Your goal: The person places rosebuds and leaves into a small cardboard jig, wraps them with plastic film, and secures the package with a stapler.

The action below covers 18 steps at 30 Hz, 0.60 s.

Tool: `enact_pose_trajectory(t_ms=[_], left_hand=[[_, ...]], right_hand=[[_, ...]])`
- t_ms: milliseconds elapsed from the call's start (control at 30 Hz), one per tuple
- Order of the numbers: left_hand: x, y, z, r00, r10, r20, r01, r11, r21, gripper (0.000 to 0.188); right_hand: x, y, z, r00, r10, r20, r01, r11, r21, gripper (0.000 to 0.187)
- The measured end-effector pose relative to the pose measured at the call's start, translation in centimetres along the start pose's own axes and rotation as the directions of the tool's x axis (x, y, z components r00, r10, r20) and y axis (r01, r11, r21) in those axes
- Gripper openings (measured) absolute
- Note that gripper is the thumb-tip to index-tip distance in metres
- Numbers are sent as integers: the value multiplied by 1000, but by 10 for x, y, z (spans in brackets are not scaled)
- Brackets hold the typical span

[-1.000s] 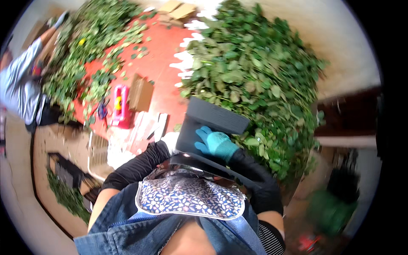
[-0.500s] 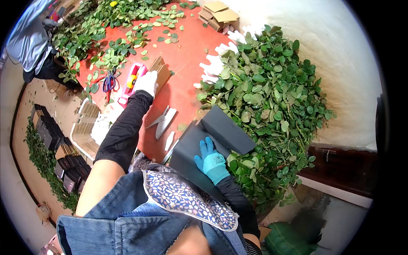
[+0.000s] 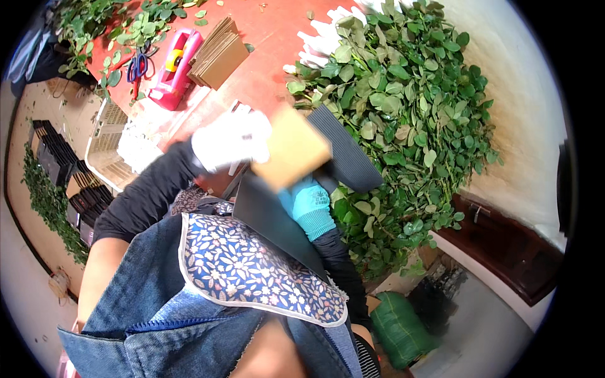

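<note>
My left hand (image 3: 232, 140), in a white glove, grips one edge of a tan cardboard piece (image 3: 291, 148), blurred by motion. The card is held over a dark grey corrugated sheet (image 3: 268, 211) that lies across my lap and the table edge. My right hand (image 3: 309, 203), in a blue glove, is at that sheet just below the card, which hides its fingers. A ribbed grey flap (image 3: 345, 151) rises at the sheet's far right side. Beyond my left hand lies a stack of cardboard pieces (image 3: 217, 55) beside a pink tape dispenser (image 3: 171, 74).
Leafy green stems (image 3: 403, 120) with white-wrapped ends (image 3: 318, 44) are heaped on the right. Blue-handled scissors (image 3: 137, 67) and loose leaves (image 3: 151, 25) lie on the red table (image 3: 268, 38). A cream plastic basket (image 3: 104, 148) stands at left. Another person's sleeve (image 3: 31, 53) shows at upper left.
My left hand has come back from the cardboard stack toward me, now with a cardboard piece. My right hand's fingers, spread flat on the grey sheet before, are now hidden behind the card.
</note>
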State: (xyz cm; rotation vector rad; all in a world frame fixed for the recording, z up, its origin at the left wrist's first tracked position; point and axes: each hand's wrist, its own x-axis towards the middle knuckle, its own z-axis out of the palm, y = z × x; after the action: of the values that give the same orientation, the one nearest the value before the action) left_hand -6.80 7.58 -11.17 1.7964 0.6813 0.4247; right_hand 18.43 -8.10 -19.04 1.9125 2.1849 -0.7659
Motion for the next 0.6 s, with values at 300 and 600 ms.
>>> enact_pose_trajectory(t_ms=[300, 600], left_hand=[[6, -56, 101, 831, -484, 274, 453, 875, 173, 35], [0, -54, 105, 854, -477, 209, 427, 870, 246, 33]], right_hand=[[-23, -10, -56, 994, 75, 80, -83, 992, 100, 39], [-34, -29, -98, 990, -140, 2, 137, 970, -203, 25]])
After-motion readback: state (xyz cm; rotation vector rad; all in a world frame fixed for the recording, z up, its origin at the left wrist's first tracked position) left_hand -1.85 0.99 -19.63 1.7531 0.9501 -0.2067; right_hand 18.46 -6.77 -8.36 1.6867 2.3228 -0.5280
